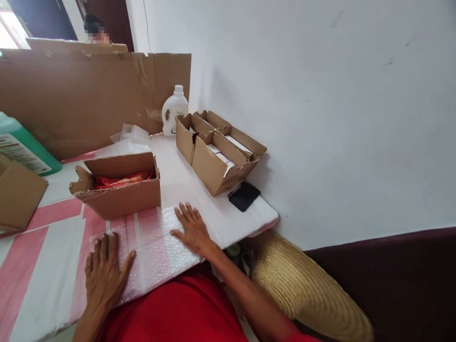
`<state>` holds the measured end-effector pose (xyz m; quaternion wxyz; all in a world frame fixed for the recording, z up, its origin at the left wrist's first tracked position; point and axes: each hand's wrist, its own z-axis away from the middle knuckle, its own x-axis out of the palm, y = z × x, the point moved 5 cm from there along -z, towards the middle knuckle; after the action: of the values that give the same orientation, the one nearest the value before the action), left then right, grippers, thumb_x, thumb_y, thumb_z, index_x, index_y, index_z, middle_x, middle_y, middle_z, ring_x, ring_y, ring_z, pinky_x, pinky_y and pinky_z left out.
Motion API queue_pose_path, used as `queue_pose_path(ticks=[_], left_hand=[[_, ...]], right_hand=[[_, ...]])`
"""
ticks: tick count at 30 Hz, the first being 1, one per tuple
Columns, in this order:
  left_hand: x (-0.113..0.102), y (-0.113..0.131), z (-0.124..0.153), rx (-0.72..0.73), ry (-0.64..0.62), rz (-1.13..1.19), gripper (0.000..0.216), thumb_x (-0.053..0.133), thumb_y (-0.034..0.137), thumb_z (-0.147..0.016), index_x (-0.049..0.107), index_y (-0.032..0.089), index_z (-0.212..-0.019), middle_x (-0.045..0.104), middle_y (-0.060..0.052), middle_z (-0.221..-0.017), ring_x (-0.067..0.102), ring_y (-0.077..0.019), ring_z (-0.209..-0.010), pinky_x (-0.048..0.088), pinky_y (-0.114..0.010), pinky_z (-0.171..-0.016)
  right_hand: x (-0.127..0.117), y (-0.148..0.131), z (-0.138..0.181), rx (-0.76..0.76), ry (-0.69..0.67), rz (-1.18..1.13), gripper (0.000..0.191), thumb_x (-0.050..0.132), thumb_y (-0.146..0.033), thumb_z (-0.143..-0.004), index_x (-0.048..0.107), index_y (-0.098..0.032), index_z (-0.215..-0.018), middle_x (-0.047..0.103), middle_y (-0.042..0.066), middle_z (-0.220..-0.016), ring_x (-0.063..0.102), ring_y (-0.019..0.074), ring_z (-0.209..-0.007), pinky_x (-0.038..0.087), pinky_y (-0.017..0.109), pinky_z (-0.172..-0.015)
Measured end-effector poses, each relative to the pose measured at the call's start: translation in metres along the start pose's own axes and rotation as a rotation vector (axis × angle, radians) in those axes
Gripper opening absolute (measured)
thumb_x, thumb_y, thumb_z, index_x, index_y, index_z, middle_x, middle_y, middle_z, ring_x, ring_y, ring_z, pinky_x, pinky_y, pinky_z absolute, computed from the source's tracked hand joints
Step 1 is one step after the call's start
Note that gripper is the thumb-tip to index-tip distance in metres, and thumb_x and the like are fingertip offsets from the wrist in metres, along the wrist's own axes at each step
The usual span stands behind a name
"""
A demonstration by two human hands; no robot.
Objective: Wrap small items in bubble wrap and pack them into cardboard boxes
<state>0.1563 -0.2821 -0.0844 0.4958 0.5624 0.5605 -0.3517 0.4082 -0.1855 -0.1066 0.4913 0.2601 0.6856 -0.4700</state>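
A clear sheet of bubble wrap (153, 249) lies flat along the table's front edge. My left hand (105, 273) rests palm down on its left part, fingers stretched out and thumb apart. On the right part of the wrap, my right hand (192, 228) is spread flat, holding nothing. Just beyond the wrap stands an open cardboard box (124, 199) with red packets (123, 180) inside. What lies under the packets is hidden.
Joined cardboard boxes (213, 166) holding white cartons stand by the wall, with a black flat object (244, 196) in front. A white jug (175, 111), a green-liquid container (32, 147) and a cardboard partition (96, 99) are farther back. A straw hat (302, 285) is below right. Another person sits beyond the partition.
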Motion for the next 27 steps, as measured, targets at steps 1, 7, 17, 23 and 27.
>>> queue_pose_path(ticks=[1,7,17,23,27], left_hand=[[0.000,-0.001,0.002,0.004,0.006,0.002,0.080,0.023,0.061,-0.096,0.036,0.006,-0.153,0.032,-0.025,-0.161,0.020,-0.0378,-0.154,0.018,-0.056,-0.123],[-0.017,-0.013,0.034,0.256,0.033,0.021,0.088,0.046,0.062,-0.090,0.018,0.015,-0.160,0.026,-0.020,-0.165,0.023,-0.0359,-0.153,0.025,-0.057,-0.120],[-0.039,-0.051,0.066,0.698,0.084,-0.065,0.079,0.055,0.034,-0.086,0.027,0.020,-0.159,0.058,-0.010,-0.147,0.057,-0.0242,-0.132,0.050,-0.032,-0.103],[-0.031,-0.082,0.072,0.487,-0.016,0.252,0.070,0.053,0.017,-0.083,0.045,0.039,-0.149,0.064,-0.001,-0.140,0.064,-0.0215,-0.125,0.055,-0.031,-0.101],[-0.023,-0.098,0.058,0.254,-0.091,0.472,0.048,0.055,0.022,-0.080,0.070,0.036,-0.123,0.074,-0.002,-0.123,0.072,-0.0223,-0.109,0.060,-0.030,-0.093]], right_hand=[[-0.005,0.010,0.004,0.009,-0.006,0.012,0.078,0.049,-0.061,-0.098,0.026,-0.020,-0.161,0.018,0.012,-0.168,0.011,0.0308,-0.157,0.015,0.056,-0.125],[-0.027,0.019,0.035,-0.193,-0.078,-0.012,0.102,0.056,-0.073,-0.088,0.015,-0.016,-0.163,0.006,0.017,-0.169,0.001,0.0328,-0.157,0.012,0.056,-0.125],[-0.023,0.037,0.080,-0.549,-0.259,0.031,0.082,0.058,-0.021,-0.085,0.025,-0.011,-0.160,0.025,0.017,-0.165,0.017,0.0291,-0.156,0.019,0.050,-0.126],[-0.043,0.040,0.093,-0.460,-0.166,-0.241,0.063,0.051,-0.017,-0.092,0.042,-0.021,-0.154,0.049,0.013,-0.154,0.041,0.0251,-0.146,0.038,0.047,-0.119],[-0.051,0.040,0.078,-0.337,-0.051,-0.436,0.041,0.050,-0.023,-0.093,0.066,-0.021,-0.131,0.069,0.015,-0.128,0.062,0.0275,-0.123,0.050,0.049,-0.105]])
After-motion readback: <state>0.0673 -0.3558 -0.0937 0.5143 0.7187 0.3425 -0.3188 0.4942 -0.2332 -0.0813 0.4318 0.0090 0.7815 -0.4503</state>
